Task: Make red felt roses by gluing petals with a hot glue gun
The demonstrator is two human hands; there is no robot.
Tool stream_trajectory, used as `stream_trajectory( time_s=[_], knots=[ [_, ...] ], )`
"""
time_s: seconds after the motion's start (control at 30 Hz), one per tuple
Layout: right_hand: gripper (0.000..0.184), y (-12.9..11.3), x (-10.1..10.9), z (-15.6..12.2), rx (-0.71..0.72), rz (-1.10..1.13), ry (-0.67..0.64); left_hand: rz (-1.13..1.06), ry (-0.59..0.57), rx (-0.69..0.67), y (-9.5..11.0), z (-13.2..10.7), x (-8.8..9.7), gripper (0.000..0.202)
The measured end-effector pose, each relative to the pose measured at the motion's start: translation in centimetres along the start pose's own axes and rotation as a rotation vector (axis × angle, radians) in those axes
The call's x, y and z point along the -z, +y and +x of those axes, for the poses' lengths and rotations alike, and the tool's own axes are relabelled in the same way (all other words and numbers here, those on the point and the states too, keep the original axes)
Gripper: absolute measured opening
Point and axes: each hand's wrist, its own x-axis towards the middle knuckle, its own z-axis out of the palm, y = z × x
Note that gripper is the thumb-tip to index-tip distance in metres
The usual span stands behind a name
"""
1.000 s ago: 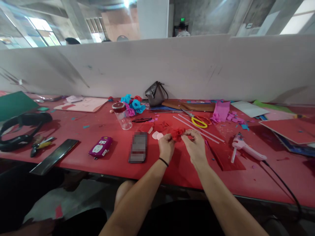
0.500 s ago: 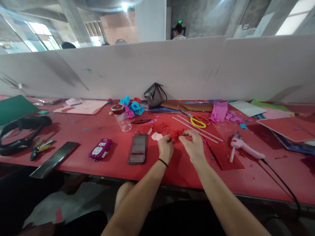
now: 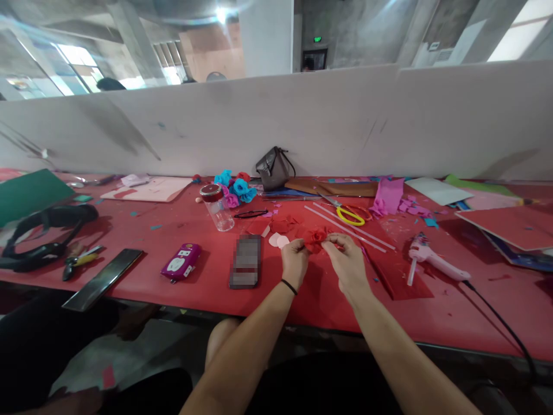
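A small red paper flower [image 3: 315,238] sits between my two hands just above the red table [image 3: 173,230]. My left hand [image 3: 294,262], a black band on its wrist, pinches the flower's left side. My right hand [image 3: 348,262] pinches its right side with curled fingers. Loose red and pale petals [image 3: 279,229] lie just behind my left hand.
A phone [image 3: 245,260], a purple case [image 3: 180,260], a clear jar [image 3: 216,206], blue and pink paper flowers [image 3: 237,188], a grey pouch [image 3: 273,167], yellow scissors [image 3: 348,214], glue sticks [image 3: 345,226], a pink glue gun [image 3: 432,258] with cord, paper sheets, headphones [image 3: 43,230]. White partition behind.
Both hands stay on the red flower with small finger shifts. The view has drifted slightly, little else differs.
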Motion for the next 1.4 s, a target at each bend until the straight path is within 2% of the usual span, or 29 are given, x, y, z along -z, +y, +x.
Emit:
stream_trajectory(
  time_s=[0.2, 0.33, 0.4, 0.5, 0.6, 0.87, 1.1, 1.2, 1.3, 1.4],
  knots=[
    [0.012, -1.2, 0.0, -0.2, -0.207, 0.205, 0.071, -0.184, 0.03, 0.129, 0.5, 0.3, 0.0, 0.006],
    [0.017, -2.0, -0.2, 0.2, -0.517, 0.371, -0.031, -0.201, 0.005, 0.117, 1.0, 0.3, 0.0, 0.012],
    [0.019, -2.1, -0.4, 0.2, -0.595, 0.397, -0.09, -0.2, -0.026, 0.135, 1.0, 0.2, 0.1, 0.012],
    [0.017, -2.0, -0.7, -0.1, -0.533, 0.43, -0.104, -0.182, -0.019, 0.135, 0.5, 0.2, 0.2, 0.008],
    [0.017, -1.8, -0.8, -0.5, -0.46, 0.49, -0.059, -0.155, -0.017, 0.106, 0.1, 0.3, 0.4, 0.011],
    [0.012, -2.1, -1.2, -0.9, -0.561, 0.697, 0.007, -0.014, 0.01, -0.026, -0.4, 0.5, 0.6, 0.006],
    [0.013, -1.9, -1.5, -1.4, -0.534, 0.705, 0.046, -0.014, -0.005, -0.038, -1.1, 0.4, 0.6, 0.004],
    [0.021, -1.8, -1.5, -1.5, -0.467, 0.629, 0.113, -0.045, -0.025, -0.028, -1.0, 0.4, 0.5, 0.004],
    [0.033, -1.5, -1.5, -1.7, -0.348, 0.602, 0.125, -0.083, -0.041, -0.009, -1.0, 0.3, 0.4, 0.008],
    [0.028, -1.2, -1.4, -1.9, -0.284, 0.587, 0.11, -0.108, -0.044, -0.006, -1.1, 0.3, 0.3, 0.012]
  ],
)
